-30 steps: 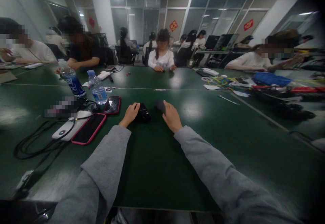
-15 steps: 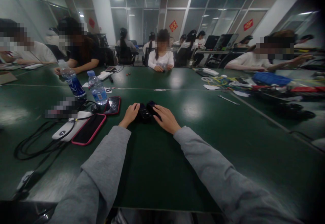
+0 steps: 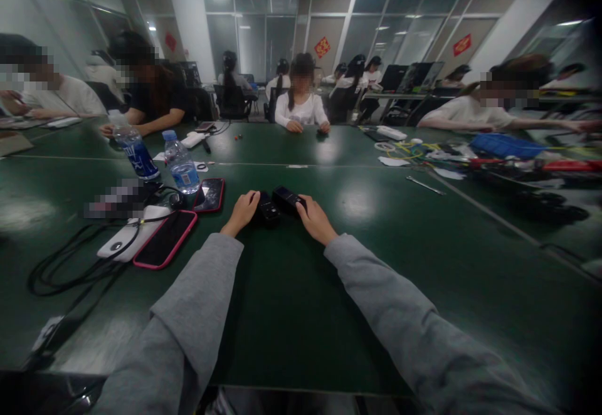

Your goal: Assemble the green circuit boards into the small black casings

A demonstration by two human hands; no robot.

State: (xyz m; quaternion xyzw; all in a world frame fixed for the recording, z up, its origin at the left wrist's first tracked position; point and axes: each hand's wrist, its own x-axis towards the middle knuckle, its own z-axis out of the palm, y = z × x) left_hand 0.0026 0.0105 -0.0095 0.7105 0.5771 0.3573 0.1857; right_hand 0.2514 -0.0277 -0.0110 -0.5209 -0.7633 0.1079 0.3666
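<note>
Two black handsets at close quarters, with slips and knocks the main risk

The left hand (image 3: 241,213) is curled against the outer side of the left black handset (image 3: 269,209), gripping it by that edge; the right hand (image 3: 316,217) clasps the right end of the right black handset (image 3: 285,197), thumb on top and the other fingers mostly hidden; both handsets sit side by side on the green tabletop (image 3: 282,315), so near each other that I cannot tell whether they touch (dark casings on a dark surface give little help).

A careless inward push could knock the casings together and scuff them; the one-sided hold on the left black handset could let it swivel if its free end is bumped; a thumb bearing down on either face could press a key by accident; a wide sweep of the left hand could catch the red-edged phone (image 3: 209,194) just beside it, or shove that into the blue-capped bottle (image 3: 181,165) and tip it.
</note>
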